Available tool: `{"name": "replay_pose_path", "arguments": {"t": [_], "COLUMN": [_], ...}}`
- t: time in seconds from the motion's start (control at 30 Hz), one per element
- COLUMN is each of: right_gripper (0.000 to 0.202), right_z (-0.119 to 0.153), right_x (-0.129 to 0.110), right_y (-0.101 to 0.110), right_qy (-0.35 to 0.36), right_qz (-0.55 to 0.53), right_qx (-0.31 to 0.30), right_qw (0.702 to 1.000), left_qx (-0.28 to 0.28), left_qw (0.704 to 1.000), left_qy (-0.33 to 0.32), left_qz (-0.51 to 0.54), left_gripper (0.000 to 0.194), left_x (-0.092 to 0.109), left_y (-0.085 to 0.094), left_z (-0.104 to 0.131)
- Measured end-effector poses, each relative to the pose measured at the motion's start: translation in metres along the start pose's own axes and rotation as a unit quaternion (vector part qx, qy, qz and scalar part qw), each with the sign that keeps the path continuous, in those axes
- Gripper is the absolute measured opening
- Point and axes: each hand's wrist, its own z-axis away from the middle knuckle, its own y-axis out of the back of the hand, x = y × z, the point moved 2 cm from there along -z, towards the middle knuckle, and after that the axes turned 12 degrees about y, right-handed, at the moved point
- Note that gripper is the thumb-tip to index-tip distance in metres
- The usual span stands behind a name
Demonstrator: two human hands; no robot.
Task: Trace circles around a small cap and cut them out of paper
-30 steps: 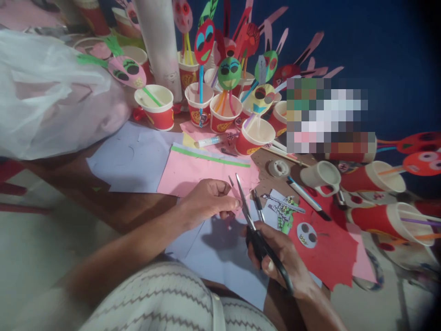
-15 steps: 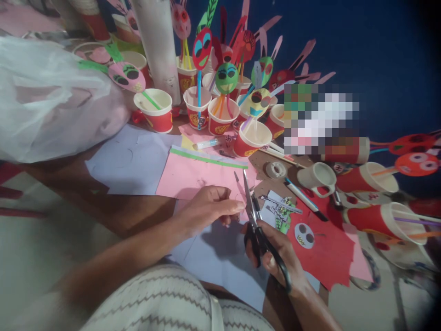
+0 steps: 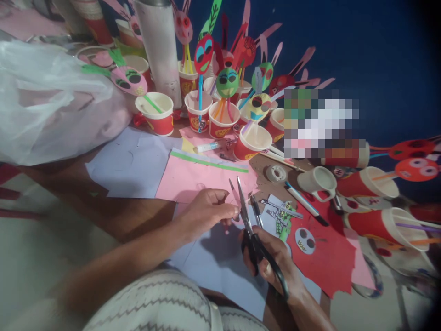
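Observation:
My right hand (image 3: 270,257) grips black-handled scissors (image 3: 246,211), their blades pointing up and slightly parted. Close beside the blades, the thumb and fingers of my left hand (image 3: 213,207) pinch what looks like a small piece of paper, mostly hidden by the fingers. A tiny pink scrap (image 3: 226,231) shows just below those fingertips. Beneath the hands lie a pink sheet (image 3: 182,181), with a green strip (image 3: 210,162) along its top edge, and a bluish sheet (image 3: 220,266). A pen (image 3: 257,211) rests right behind the scissors.
Paper cups (image 3: 253,140) with paper faces on straws line the back. At left bulges a white plastic bag (image 3: 55,101). On the right are a white mug (image 3: 319,181), a tape roll (image 3: 276,173), a marker (image 3: 306,204), and red paper (image 3: 330,253) bearing a cut-out face (image 3: 305,241).
The scissors have shifted slightly left and down, their blades now nearer my left fingertips. A tiny pink scrap now shows under my left hand. The view has tilted slightly.

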Motion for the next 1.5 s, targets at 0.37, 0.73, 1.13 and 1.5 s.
{"name": "replay_pose_path", "arguments": {"t": [0.37, 0.73, 1.13, 1.5], "right_gripper": [0.061, 0.063, 0.059, 0.057], "right_z": [-0.001, -0.002, -0.001, 0.002], "right_x": [0.002, -0.002, -0.006, 0.001], "right_y": [-0.004, -0.006, -0.002, -0.001], "right_qy": [-0.011, -0.015, -0.022, -0.026], "right_qz": [-0.021, -0.010, 0.013, 0.008], "right_qx": [0.010, -0.008, -0.047, -0.025], "right_qw": [1.000, 1.000, 0.999, 0.999], "left_qx": [-0.006, -0.021, -0.074, -0.078], "left_qw": [1.000, 0.999, 0.996, 0.995], "left_qy": [0.018, 0.029, 0.044, 0.056], "left_qz": [0.019, 0.002, 0.014, -0.008], "left_gripper": [0.011, 0.012, 0.004, 0.007], "left_x": [-0.004, -0.001, -0.001, 0.003], "left_y": [0.003, 0.005, 0.008, 0.012], "left_z": [-0.003, 0.001, -0.002, -0.001]}}
